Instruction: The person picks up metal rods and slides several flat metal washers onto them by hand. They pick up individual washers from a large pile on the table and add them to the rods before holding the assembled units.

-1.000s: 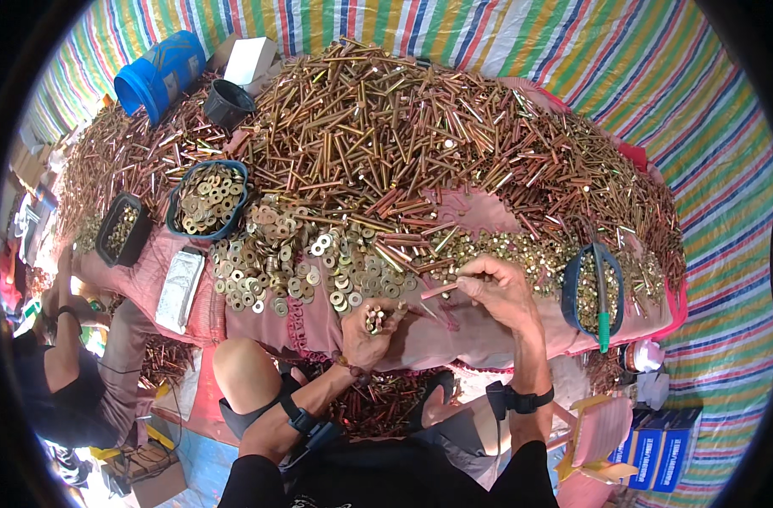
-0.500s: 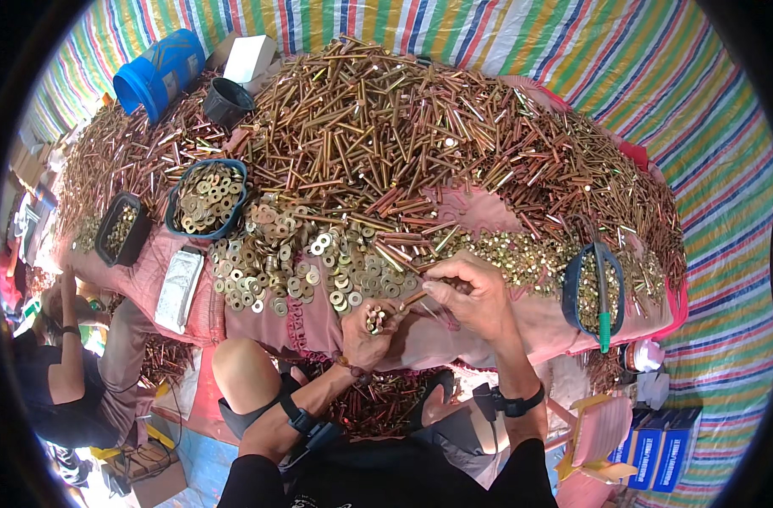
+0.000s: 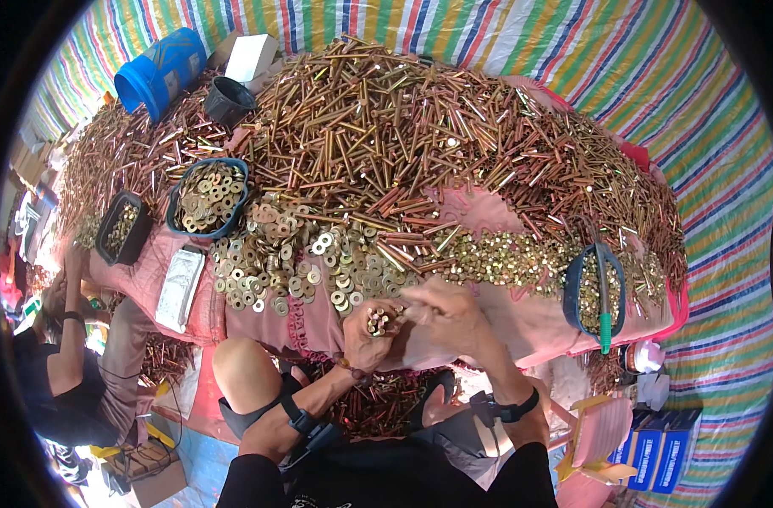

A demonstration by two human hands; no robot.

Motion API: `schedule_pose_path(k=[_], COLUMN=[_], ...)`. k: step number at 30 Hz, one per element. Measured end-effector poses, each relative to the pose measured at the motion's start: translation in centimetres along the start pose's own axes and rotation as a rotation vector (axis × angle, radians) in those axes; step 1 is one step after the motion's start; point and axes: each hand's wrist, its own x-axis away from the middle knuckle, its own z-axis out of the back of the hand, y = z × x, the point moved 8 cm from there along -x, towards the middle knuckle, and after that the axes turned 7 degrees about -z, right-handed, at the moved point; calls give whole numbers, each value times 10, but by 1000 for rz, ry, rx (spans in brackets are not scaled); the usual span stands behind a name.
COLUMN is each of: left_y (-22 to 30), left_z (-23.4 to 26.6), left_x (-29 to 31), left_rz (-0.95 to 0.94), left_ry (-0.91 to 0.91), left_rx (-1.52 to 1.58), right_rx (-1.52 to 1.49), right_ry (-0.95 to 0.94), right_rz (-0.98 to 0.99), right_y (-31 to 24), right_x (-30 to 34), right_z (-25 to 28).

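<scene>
My left hand is closed around a small bundle of gold-coloured bolts, their ends pointing up. Close beside it on the right, my right hand is smeared by motion, and I cannot tell what its fingers hold. Just beyond both hands lie loose flat washers and a band of small gold nuts. A large heap of long copper-gold bolts rises behind them on a pink cloth.
A blue basin of washers, a black tub of small parts and a silvery block stand left. On the right is a dark blue basket of nuts. A blue bucket lies behind. Another person's arm reaches in at left.
My right hand has shifted left and down toward my left hand and is now blurred; the bolt it held is no longer visible. My left hand keeps its bundle.
</scene>
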Motion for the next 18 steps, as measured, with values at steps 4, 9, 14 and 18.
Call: schedule_pose_path(k=[4,9,14,18], left_y=[-12,-4,-4,-7], left_z=[0,-4,3,-3], left_x=[9,5,6,6], left_rz=[128,172,155,154], left_ry=[57,113,66,25], left_rx=[135,151,88,54], right_rx=[32,286,308,426], right_ry=[219,166,79,78], right_rz=[-295,-452,-347,-296], right_y=[36,96,95,87], right_x=[12,38,36,37], right_z=[40,28,2,0])
